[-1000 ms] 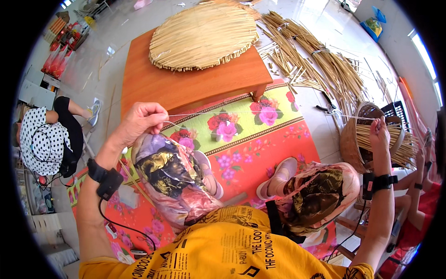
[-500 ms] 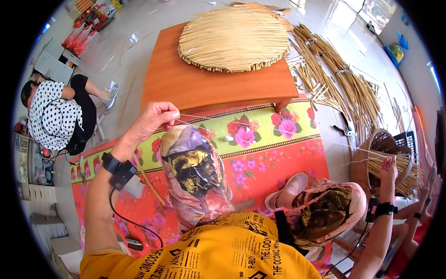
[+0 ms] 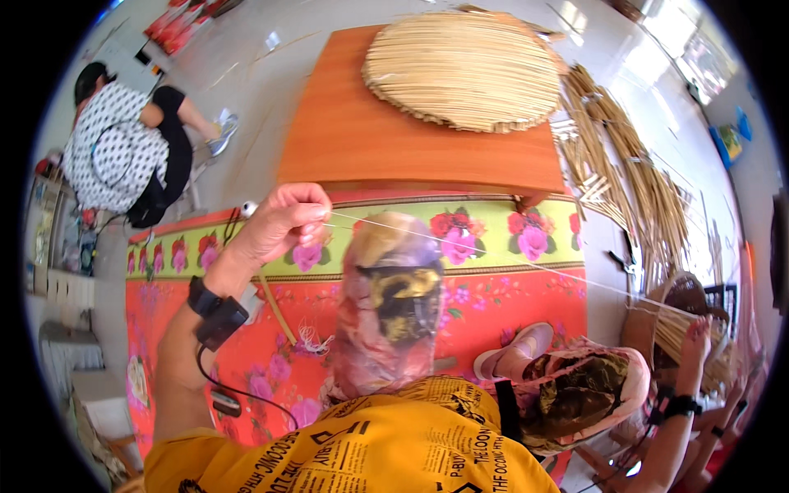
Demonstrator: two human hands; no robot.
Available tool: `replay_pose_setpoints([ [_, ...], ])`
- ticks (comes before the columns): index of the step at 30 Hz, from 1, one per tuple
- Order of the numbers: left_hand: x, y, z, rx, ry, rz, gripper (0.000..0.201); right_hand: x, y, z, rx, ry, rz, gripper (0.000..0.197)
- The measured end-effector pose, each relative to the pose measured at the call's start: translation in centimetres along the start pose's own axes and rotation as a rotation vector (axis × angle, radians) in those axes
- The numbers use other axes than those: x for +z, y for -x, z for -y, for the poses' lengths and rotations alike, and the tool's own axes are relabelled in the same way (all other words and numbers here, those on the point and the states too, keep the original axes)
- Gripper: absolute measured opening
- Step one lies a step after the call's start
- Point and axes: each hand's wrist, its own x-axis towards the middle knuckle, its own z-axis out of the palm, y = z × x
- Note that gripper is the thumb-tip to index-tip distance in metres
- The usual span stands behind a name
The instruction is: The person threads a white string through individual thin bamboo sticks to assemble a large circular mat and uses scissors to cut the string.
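A thin white thread (image 3: 526, 261) stretches nearly straight between my two hands, across and above my left knee. My left hand (image 3: 289, 220) pinches one end of it between thumb and fingers, over the patterned mat left of the knee. Far to the right, my right hand (image 3: 695, 341) has its fingers closed on the other end, in front of a basket of stalks. A loose tangle of white thread (image 3: 312, 339) lies on the mat beside my left leg.
Ahead, a round panel of straw-coloured stalks (image 3: 464, 72) rests on a low wooden table (image 3: 345, 115). Bundled stalks (image 3: 629, 156) cover the floor to its right. A woven basket (image 3: 649, 320) stands by my right hand. One person (image 3: 123, 156) sits at left; another's arm (image 3: 719, 427) shows at right.
The view has shifted, so the table appears further right. My left knee has moved right and inward. The thread now slants down to my right hand, and the loose tangle has come into sight.
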Motion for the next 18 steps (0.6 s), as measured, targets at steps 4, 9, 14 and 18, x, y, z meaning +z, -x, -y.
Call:
replay_pose_setpoints([
  [4, -0.6, 1.6, -0.8, -0.007, 0.0, 0.134, 0.011, -1.3, 0.8, 4.7, 0.186, -0.121, 0.62, 0.018],
  [9, -2.7, 5.9, 3.6, -0.075, 0.016, -0.059, 0.014, 9.6, 15.0, 4.2, 0.271, 0.28, 0.556, 0.011],
  [14, -3.5, 7.1, 7.8, -0.165, -0.058, -0.179, 0.014, 10.7, 19.6, 0.0, 0.347, 0.568, 0.615, 0.008],
  [18, -2.8, 5.9, 10.0, -0.245, -0.116, -0.132, 0.015, 6.7, 19.9, -6.7, 0.477, 0.524, 0.509, 0.01],
])
